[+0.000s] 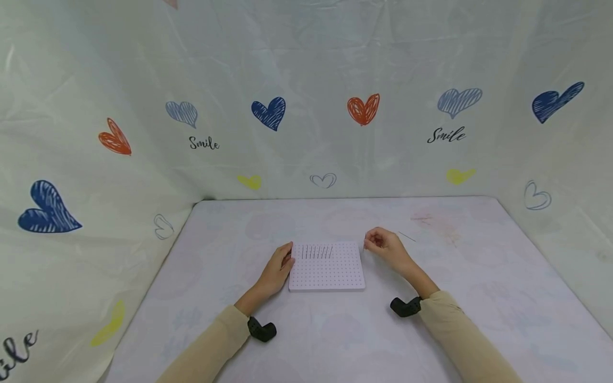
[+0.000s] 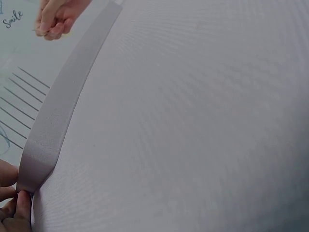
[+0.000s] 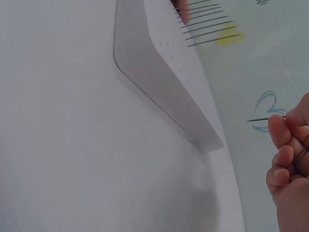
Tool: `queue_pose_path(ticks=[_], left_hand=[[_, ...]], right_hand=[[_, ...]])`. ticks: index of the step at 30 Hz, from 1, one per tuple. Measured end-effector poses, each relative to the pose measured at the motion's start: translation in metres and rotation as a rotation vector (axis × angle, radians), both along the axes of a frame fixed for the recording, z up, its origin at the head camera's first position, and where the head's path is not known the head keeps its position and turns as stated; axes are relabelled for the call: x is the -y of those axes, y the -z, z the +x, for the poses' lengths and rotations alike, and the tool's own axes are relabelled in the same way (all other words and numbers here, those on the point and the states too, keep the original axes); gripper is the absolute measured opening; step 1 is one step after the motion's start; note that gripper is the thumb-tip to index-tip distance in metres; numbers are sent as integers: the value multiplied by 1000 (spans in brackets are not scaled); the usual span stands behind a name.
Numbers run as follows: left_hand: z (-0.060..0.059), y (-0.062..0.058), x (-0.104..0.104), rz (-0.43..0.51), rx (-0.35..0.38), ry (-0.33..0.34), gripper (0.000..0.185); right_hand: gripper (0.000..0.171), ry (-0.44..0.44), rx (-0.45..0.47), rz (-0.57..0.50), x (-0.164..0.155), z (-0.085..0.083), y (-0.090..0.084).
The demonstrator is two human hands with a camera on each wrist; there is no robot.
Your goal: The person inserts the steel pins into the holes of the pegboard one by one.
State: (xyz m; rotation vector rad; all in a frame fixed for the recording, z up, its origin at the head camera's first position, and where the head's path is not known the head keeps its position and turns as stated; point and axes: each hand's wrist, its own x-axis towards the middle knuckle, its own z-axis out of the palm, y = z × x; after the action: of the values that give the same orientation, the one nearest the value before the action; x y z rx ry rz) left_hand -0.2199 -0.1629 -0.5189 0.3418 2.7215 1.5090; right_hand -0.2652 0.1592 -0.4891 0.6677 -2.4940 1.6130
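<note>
A white board with rows of small holes (image 1: pixel 328 271) lies on the table, and several thin dark needle-like pins (image 1: pixel 317 251) stand in a row at its far left. My left hand (image 1: pixel 276 270) grips the board's left edge near the far corner; in the left wrist view its fingers (image 2: pixel 23 205) pinch that edge from both sides. To the right of the board, my right hand (image 1: pixel 387 248) is raised and pinches a single thin pin (image 3: pixel 258 119) between thumb and forefinger. The pin's point sticks out past the fingertips, and its other end is hidden.
One more thin pin (image 1: pixel 407 236) lies on the white table (image 1: pixel 325 340) to the right of my right hand. A pale curtain (image 1: pixel 306 64) printed with hearts hangs behind and beside the table. Each wrist carries a black camera (image 1: pixel 405 307).
</note>
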Motion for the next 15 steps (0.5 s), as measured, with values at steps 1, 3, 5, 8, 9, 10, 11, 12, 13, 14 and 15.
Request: queue_pose_path(ticks=[1, 3, 5, 8, 9, 10, 11, 12, 13, 14, 15], left_hand=[[0, 0, 0, 0, -1, 0, 52], [0, 0, 0, 5, 1, -3, 52], [0, 1, 0, 6, -1, -4, 52], [0, 0, 0, 3, -5, -5, 52], [0, 0, 0, 0, -4, -5, 52], [0, 0, 0, -3, -5, -6, 52], [0, 0, 0, -4, -6, -7, 52], [0, 0, 0, -4, -6, -7, 52], [0, 0, -1, -4, -8, -5, 52], [0, 1, -1, -3, -8, -5, 52], [0, 1, -1, -2, -9, -4, 52]], right_hand=[[3, -1, -5, 0, 3, 0, 1], [4, 0, -16, 2, 8, 1, 3], [4, -8, -30, -1, 13, 2, 4], [4, -31, -63, -2, 20, 3, 7], [4, -38, -73, -5, 23, 3, 8], [4, -46, -78, -5, 25, 3, 9], [3, -50, -80, -7, 28, 4, 9], [4, -56, -84, -7, 31, 4, 9], [4, -58, -81, -9, 33, 5, 9], [5, -63, -81, -15, 36, 6, 9], [5, -65, -72, -9, 39, 9, 4]])
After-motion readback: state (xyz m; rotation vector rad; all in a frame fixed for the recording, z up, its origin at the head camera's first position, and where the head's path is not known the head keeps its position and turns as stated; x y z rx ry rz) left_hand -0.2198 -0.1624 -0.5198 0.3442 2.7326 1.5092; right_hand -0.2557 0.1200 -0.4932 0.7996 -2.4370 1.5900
